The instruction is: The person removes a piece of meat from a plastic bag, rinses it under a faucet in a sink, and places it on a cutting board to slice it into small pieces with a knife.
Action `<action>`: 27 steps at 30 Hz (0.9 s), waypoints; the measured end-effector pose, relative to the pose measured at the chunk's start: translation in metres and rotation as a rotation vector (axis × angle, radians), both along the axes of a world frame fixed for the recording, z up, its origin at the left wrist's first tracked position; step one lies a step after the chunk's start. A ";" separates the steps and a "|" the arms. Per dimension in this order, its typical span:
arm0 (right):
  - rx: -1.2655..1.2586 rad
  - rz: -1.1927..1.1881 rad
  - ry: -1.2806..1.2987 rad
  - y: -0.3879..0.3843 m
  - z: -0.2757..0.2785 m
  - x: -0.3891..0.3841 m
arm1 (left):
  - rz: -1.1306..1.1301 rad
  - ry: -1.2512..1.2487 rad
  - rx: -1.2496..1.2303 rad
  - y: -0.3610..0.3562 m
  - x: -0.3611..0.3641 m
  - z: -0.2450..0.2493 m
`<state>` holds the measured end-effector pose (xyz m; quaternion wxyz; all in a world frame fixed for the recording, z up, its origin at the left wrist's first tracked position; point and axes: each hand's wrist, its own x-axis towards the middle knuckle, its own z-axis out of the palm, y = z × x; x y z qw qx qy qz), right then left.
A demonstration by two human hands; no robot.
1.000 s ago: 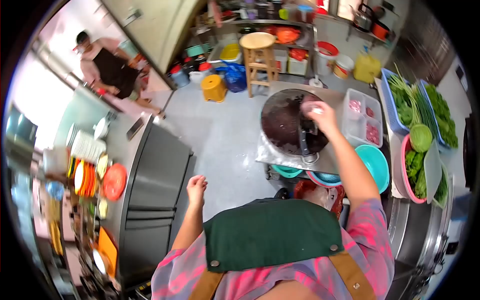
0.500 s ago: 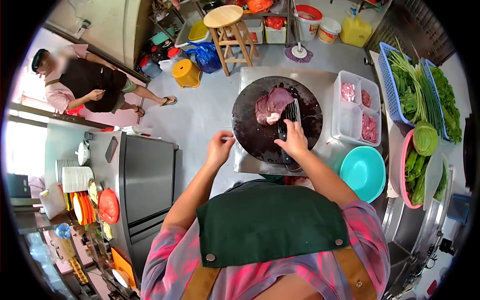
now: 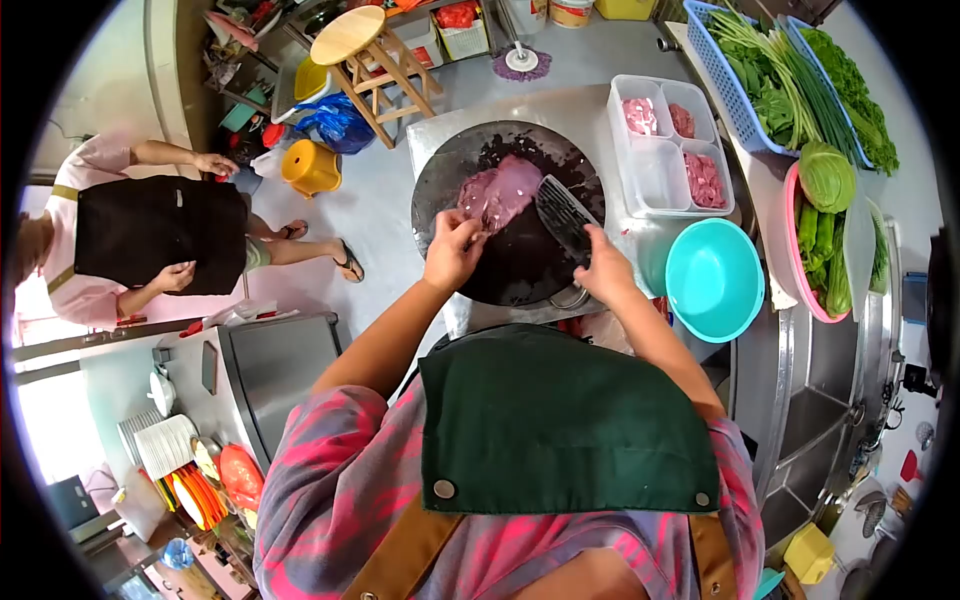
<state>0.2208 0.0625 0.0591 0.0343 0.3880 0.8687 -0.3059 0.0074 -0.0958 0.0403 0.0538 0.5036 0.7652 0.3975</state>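
A slab of raw meat (image 3: 508,188) lies on the round dark chopping board (image 3: 520,275). My left hand (image 3: 453,253) is closed, its fingers pinching the lower left edge of the meat. To the right of the meat is a kitchen knife (image 3: 564,218) with a broad, dark-looking blade. My right hand (image 3: 606,268) is wrapped round its handle, most of which is hidden. The blade points up and left across the board, with its tip close to the meat.
A divided plastic container (image 3: 655,212) with cut meat and a turquoise basin (image 3: 714,281) stand on the right. Beyond are a blue vegetable basket (image 3: 722,72) and a pink basin (image 3: 797,255). A person (image 3: 160,235) stands at left; a wooden stool (image 3: 348,36) stands behind.
My left hand has come from beside the board onto the meat. The knife in my right hand has turned, its tip now pointing up-left. The other person has come closer, and my view has shifted.
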 end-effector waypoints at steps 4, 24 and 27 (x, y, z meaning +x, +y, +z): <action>0.094 -0.132 0.230 -0.009 0.009 0.022 | 0.020 -0.017 0.047 -0.025 -0.012 -0.019; -0.219 0.158 0.162 -0.070 0.059 -0.035 | 0.037 -0.193 -0.163 -0.015 -0.017 0.003; -0.215 0.134 0.204 -0.066 0.043 -0.058 | 0.007 -0.144 -0.156 -0.013 -0.017 0.002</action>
